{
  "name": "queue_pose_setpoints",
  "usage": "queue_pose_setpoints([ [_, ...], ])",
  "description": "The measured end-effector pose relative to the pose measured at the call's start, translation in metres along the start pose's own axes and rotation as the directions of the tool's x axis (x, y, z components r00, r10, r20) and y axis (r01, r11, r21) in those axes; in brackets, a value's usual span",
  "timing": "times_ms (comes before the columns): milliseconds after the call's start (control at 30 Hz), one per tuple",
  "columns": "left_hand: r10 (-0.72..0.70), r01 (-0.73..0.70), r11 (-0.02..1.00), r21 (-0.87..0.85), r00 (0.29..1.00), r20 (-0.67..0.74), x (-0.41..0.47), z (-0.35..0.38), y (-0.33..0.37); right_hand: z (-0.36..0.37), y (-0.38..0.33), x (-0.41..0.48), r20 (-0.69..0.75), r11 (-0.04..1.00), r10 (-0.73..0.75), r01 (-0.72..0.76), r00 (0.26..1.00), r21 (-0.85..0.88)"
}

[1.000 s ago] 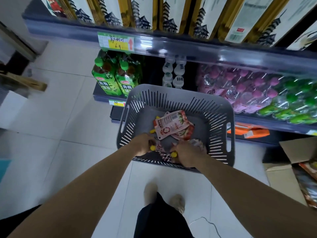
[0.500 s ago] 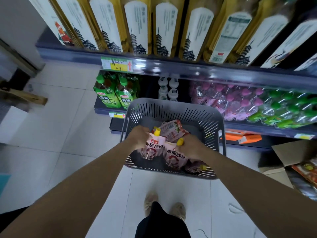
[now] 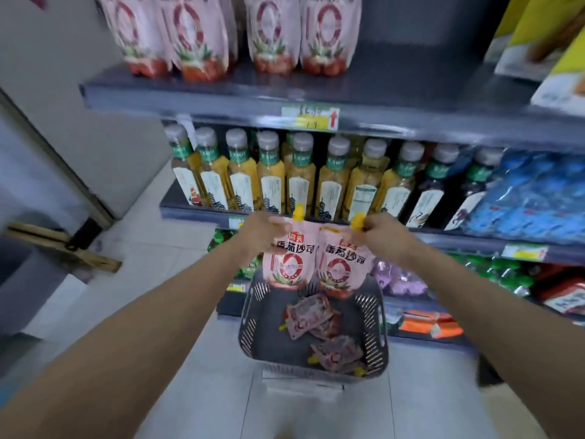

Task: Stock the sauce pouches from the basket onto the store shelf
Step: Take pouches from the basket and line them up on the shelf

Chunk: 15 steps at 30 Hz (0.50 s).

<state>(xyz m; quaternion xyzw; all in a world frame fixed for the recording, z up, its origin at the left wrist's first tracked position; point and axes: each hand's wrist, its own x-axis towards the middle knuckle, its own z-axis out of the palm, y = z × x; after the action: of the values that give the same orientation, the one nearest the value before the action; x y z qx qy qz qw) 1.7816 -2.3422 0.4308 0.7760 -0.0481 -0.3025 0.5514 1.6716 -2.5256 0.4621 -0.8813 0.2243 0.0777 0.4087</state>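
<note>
Two pink sauce pouches with yellow caps hang side by side above the basket. My left hand [image 3: 258, 231] grips the top of the left pouch [image 3: 286, 263]. My right hand [image 3: 381, 232] pinches the right pouch [image 3: 343, 267] near its cap. Below them the grey slotted basket [image 3: 378, 334] sits on the floor with several more pouches [image 3: 308, 318] lying flat inside. The top shelf [image 3: 221, 93] carries a row of the same pink pouches [image 3: 272, 33] standing upright, with bare shelf to their right.
A middle shelf holds yellow and dark drink bottles [image 3: 300, 182] and blue packs [image 3: 535, 194]. Lower shelves carry green bottles and orange packets [image 3: 430, 324]. A yellow price tag [image 3: 311, 117] hangs on the top shelf's edge. White tiled floor lies to the left.
Both hands have lifted a pouch each up out of the basket. The view has tilted upward, bringing the top shelf with its pink pouches into sight.
</note>
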Motion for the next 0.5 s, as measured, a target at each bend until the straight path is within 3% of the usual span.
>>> queue_pose_setpoints([
  [300,0.324,-0.339,0.931,-0.134,0.938,-0.12,-0.06,-0.025,0.119,-0.098,-0.083,-0.051,-0.233,0.931,-0.256,0.304,0.938,0.2],
  [500,0.482,-0.516,0.848,-0.12,0.845,-0.232,-0.091,-0.048,0.186,-0.146,-0.133,-0.058,-0.36,0.832,-0.375,0.481,0.854,0.275],
])
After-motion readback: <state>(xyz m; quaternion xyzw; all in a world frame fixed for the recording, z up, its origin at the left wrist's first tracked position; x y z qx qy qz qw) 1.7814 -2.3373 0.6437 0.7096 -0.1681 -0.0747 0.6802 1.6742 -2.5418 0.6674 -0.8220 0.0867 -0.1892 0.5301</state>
